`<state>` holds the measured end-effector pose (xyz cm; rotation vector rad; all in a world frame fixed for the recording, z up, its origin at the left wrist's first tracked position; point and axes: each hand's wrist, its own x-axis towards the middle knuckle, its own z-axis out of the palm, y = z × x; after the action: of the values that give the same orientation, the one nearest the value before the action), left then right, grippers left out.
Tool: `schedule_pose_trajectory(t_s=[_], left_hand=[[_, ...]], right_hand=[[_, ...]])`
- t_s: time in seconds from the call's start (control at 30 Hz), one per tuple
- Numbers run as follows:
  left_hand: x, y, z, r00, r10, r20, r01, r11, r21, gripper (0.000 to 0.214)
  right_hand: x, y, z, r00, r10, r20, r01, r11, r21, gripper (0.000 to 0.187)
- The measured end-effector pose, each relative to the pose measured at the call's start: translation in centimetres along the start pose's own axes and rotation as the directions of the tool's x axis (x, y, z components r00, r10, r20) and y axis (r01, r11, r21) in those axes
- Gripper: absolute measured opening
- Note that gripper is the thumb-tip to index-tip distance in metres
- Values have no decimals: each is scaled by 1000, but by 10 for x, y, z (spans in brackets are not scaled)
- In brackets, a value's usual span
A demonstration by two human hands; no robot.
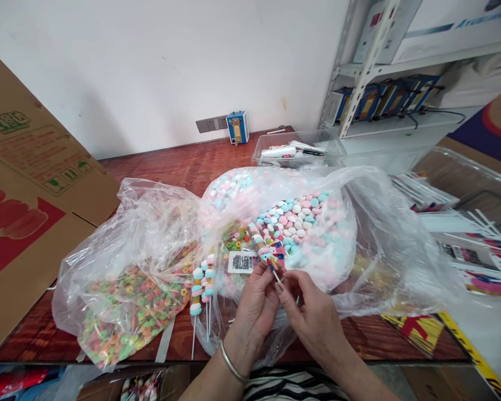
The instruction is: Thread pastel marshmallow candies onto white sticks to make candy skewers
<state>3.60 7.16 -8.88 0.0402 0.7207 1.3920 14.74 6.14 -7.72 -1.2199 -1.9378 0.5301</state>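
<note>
A candy skewer (pixel 259 243) in a printed clear wrapper slants up and away from my two hands. My left hand (pixel 256 306) is closed around the wrapper's lower end. My right hand (pixel 313 312) pinches near the white stick, thumb and fingertips close to my left fingers. Beyond them an open plastic bag holds pink, white and blue marshmallow candies (pixel 298 220). Left of my hands, several bare candy skewers (pixel 202 284) with white sticks lie side by side. A bag of ring-shaped candies (pixel 137 309) rests at the left. A label with a code (pixel 241 262) shows beside the wrapped skewer.
A cardboard box (pixel 37 184) stands at the left edge. Behind the bags is a clear tub (pixel 298 149) with markers. A small blue device (pixel 237 128) stands by the wall sockets. Printed wrappers (pixel 480 259) and white sticks lie at the right, beneath a metal shelf (pixel 369 69).
</note>
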Motion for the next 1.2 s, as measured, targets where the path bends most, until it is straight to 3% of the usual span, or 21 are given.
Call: schedule_pose_trajectory(t_s=[0.1, 0.23, 0.33, 0.43, 0.53, 0.57, 0.63, 0.73, 0.87, 1.07, 1.2], left_hand=[[-2, 0, 1, 999, 21, 36, -23, 999, 50, 25], [-8, 9, 2, 997, -43, 61, 38, 996, 81, 24], [-8, 14, -1, 995, -103, -10, 104, 993, 51, 21], [-4, 15, -4, 994, -103, -40, 106, 992, 72, 19], [-2, 13, -4, 994, -108, -22, 110, 990, 87, 22], [-2, 13, -4, 994, -108, -25, 110, 990, 88, 21], [-2, 12, -3, 994, -106, -23, 108, 991, 85, 22], [-2, 12, -3, 995, -103, -6, 103, 992, 77, 21], [-3, 15, -2, 995, -83, -46, 89, 987, 136, 23], [-8, 18, 5, 999, -46, -20, 49, 969, 243, 31], [-17, 17, 8, 996, 15, 86, -44, 941, 337, 27]], right_hand=[[-2, 4, 4, 970, 178, 164, -197, 975, 105, 30], [-2, 12, 8, 971, 167, 169, -171, 985, 7, 32], [-10, 10, 6, 967, 112, 229, -126, 991, 46, 25], [-19, 5, -4, 992, 50, 114, -59, 995, 77, 21], [-16, 7, -13, 992, 27, -124, -40, 994, -101, 22], [-11, 9, -15, 986, 45, -163, -71, 985, -159, 27], [0, 17, -16, 984, 123, -127, -145, 973, -182, 37], [15, 27, -11, 956, 272, 108, -281, 957, 70, 28], [18, 30, -1, 880, 358, 312, -461, 802, 380, 34], [5, 22, 3, 868, 370, 332, -496, 683, 536, 29], [-3, 14, -1, 891, 371, 264, -455, 723, 520, 25]])
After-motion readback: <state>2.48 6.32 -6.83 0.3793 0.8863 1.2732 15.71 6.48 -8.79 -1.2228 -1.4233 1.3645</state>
